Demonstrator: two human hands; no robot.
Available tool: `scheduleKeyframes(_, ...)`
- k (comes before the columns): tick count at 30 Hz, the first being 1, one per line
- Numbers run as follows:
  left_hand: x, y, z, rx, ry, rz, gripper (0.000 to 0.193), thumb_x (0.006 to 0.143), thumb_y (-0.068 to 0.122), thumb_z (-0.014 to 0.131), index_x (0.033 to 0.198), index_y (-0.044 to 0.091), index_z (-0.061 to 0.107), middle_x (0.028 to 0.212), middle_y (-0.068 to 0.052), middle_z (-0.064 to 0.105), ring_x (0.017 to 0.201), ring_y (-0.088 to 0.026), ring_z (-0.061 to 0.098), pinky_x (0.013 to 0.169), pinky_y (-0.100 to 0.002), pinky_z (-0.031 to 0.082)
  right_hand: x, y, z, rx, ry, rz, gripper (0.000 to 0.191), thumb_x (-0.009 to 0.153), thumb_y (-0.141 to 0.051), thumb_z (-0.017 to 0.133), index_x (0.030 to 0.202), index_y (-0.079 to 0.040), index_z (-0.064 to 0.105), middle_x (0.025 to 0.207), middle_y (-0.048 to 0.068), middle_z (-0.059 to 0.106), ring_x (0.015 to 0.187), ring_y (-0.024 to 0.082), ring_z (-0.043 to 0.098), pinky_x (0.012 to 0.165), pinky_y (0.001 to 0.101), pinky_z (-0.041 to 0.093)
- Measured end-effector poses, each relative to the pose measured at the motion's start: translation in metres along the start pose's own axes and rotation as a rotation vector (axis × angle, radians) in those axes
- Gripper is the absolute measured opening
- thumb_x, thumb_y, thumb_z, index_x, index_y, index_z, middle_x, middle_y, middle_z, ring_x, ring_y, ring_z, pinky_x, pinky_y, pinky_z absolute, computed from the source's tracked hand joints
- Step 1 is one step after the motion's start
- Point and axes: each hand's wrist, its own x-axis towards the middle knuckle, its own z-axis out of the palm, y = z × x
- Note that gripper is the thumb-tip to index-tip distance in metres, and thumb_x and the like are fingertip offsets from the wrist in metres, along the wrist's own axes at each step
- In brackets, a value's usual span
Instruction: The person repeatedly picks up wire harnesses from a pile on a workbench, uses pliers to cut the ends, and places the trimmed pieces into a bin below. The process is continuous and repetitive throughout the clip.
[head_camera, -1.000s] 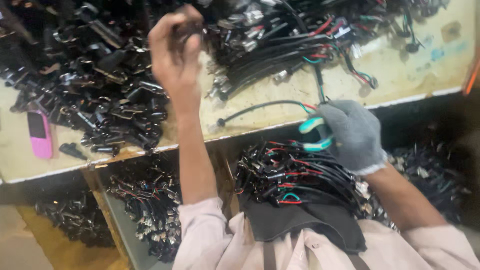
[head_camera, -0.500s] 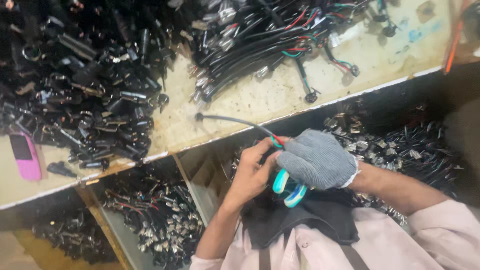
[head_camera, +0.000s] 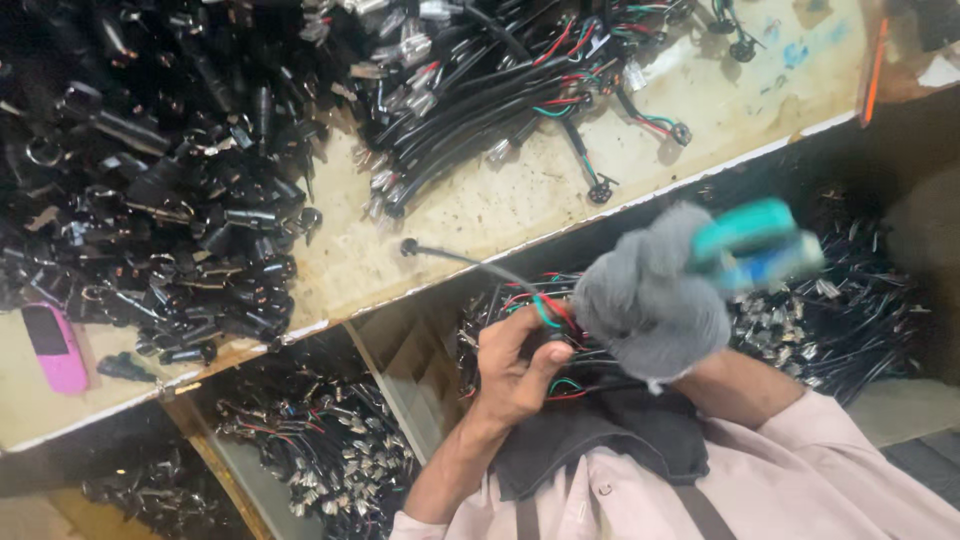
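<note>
gloved right hand (head_camera: 650, 305) raised with teal tool (head_camera: 755, 245), left hand (head_camera: 515, 365) pinching one cable (head_camera: 470, 260)

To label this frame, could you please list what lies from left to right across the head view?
Pink phone → pile of black parts → bare left hand holding a wire harness → gloved right hand → teal tool.

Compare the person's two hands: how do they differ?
The left hand is bare and pinches the coloured wires of a black cable; the right hand wears a grey glove and grips a teal tool. The left sits lower, the right is raised and blurred. Both work above the wire bin.
</note>
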Motion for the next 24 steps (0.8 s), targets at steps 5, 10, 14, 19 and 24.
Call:
scheduleKeyframes(5,0.006,0.019,-0.002,0.548,-0.305,-0.172,0.083,0.089,0.019,0.074,0.16,0.003,0.033,0.085,-0.015,0.071,0.072,-0.025,0.069,0.069,-0.034,0.056,0.037,-0.02,0.009,-0.448,0.214,0.149,0.011,0.091,-0.016,0.059,0.098,-0.009,0.054,0.064,0.0,0.045,0.046,0.01,0.033,0.038,0.0265,0.028)
scheduleKeyframes(10,0.018,0.055,-0.057,1.018,-0.793,-0.427,0.063,0.091,0.042,0.072,0.147,0.021,0.051,0.088,-0.017,0.072,0.081,-0.038,0.07,0.068,-0.051,0.054,0.082,-0.067,0.015,-2.591,-0.036,-0.539,0.026,0.094,-0.011,0.078,0.116,0.001,0.07,0.113,0.025,0.069,0.087,0.04,0.07,0.069,0.046,0.056)
scheduleKeyframes(14,0.094,0.045,-0.129,1.452,0.334,0.249,0.039,0.11,0.018,0.064,0.139,-0.008,0.06,0.141,-0.027,0.062,0.132,-0.041,0.059,0.114,-0.048,0.049,0.088,-0.082,-0.012,-2.553,-0.159,-0.368,0.026,0.087,-0.019,0.085,0.102,-0.003,0.071,0.099,0.02,0.066,0.076,0.036,0.068,0.063,0.0462,0.055)
scheduleKeyframes(19,0.163,0.002,-0.212,1.982,0.408,0.006,0.039,0.104,0.023,0.071,0.119,-0.013,0.064,0.165,-0.03,0.036,0.157,-0.047,0.014,0.128,-0.067,0.008,0.065,-0.07,-0.037,-2.414,-0.304,-0.63,0.017,0.103,-0.014,0.083,0.116,-0.011,0.073,0.101,0.011,0.067,0.081,0.028,0.07,0.068,0.0387,0.054)
scheduleKeyframes(24,0.129,0.013,-0.186,1.266,0.588,0.249,0.035,0.104,0.03,0.068,0.119,-0.001,0.066,0.132,-0.018,0.062,0.124,-0.033,0.054,0.112,-0.048,0.042,0.056,-0.053,-0.048,-2.511,-0.163,-0.445,0.024,0.093,-0.022,0.081,0.106,-0.008,0.066,0.089,0.014,0.065,0.07,0.033,0.067,0.063,0.042,0.052)
